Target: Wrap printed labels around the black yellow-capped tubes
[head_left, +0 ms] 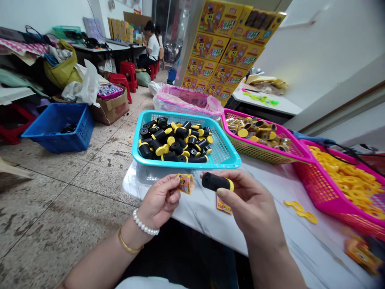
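My left hand (pixel 161 200) pinches a small orange-yellow printed sleeve (pixel 185 183) between thumb and fingers. My right hand (pixel 245 200) grips a black cylinder with a yellow cap (pixel 217 182), pointing its black end toward the sleeve; the two are a short gap apart. Under my right hand, more printed sleeves (pixel 223 205) lie on the white table (pixel 300 245). Just beyond my hands stands a teal basket (pixel 224 154) holding several black-and-yellow cylinders (pixel 174 140).
A pink basket (pixel 267 152) of wrapped pieces and another pink basket (pixel 327 192) of yellow rings (pixel 351 180) stand to the right. Loose yellow rings (pixel 300 212) lie on the table. A blue crate (pixel 57 126) sits on the floor at left. A person (pixel 152 46) sits far back.
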Demonstrator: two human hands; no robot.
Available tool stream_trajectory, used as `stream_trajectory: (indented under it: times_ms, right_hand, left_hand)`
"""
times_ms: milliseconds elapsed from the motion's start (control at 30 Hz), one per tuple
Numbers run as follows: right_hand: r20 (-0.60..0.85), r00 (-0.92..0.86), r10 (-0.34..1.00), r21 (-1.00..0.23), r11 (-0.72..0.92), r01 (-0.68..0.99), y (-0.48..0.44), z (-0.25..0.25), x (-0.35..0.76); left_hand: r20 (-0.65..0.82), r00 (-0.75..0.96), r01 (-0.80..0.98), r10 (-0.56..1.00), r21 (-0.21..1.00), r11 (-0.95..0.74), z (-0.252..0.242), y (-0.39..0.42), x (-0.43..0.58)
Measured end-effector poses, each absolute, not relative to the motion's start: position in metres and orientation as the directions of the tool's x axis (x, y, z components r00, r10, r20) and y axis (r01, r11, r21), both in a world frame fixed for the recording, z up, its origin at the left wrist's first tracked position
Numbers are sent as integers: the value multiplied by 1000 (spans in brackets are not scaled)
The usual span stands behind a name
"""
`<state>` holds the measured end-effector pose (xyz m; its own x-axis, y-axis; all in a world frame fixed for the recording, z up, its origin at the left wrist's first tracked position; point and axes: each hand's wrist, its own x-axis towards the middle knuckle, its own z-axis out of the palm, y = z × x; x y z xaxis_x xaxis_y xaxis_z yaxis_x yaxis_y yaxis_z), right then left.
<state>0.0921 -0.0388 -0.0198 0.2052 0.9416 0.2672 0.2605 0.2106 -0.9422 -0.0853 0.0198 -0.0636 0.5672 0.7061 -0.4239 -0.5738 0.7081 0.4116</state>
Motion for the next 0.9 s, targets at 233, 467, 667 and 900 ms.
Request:
stream_trajectory:
  times_ms: [233, 467, 667, 900]
  right_hand:
    - [226, 170, 959, -954, 183, 240, -39, -26, 79]
    - [177, 114, 978, -929, 128, 347, -41, -19, 77]
    - [285, 53, 957, -776, 198, 599, -42, -15, 75]
    - [511, 1, 860, -516, 305, 800, -40, -22, 80]
  left_hand:
    - [-421, 648, -564, 635, 295, 771, -60, 22, -81]
    - [-372, 652, -562, 661, 348, 750, -63, 18, -80]
    - [-384, 635, -531, 671, 413, 740, -65, 17, -78]
    - [-328, 375, -466, 867, 742, 482, -68, 10, -89]
